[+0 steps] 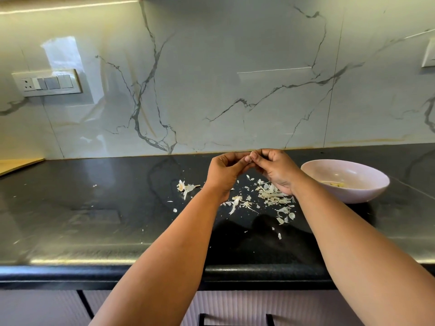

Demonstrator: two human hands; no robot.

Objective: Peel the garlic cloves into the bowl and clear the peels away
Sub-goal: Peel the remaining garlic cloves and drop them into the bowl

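Observation:
My left hand (226, 171) and my right hand (274, 169) meet above the black counter, fingertips pinched together on a small garlic clove (249, 158) that is mostly hidden between them. Papery garlic peels (270, 195) lie scattered on the counter under and in front of the hands. A separate clump of peel and stem (186, 186) lies to the left. The pale pink bowl (367, 191) stands to the right of my right hand, with a few peeled cloves (334, 184) at its bottom.
The black counter (94, 208) runs along a marble-patterned backsplash (211, 78) with a switch panel (47, 82) at the left. A wooden board edge (16, 164) shows at far left. Cabinet fronts (235, 309) sit below the counter's front edge.

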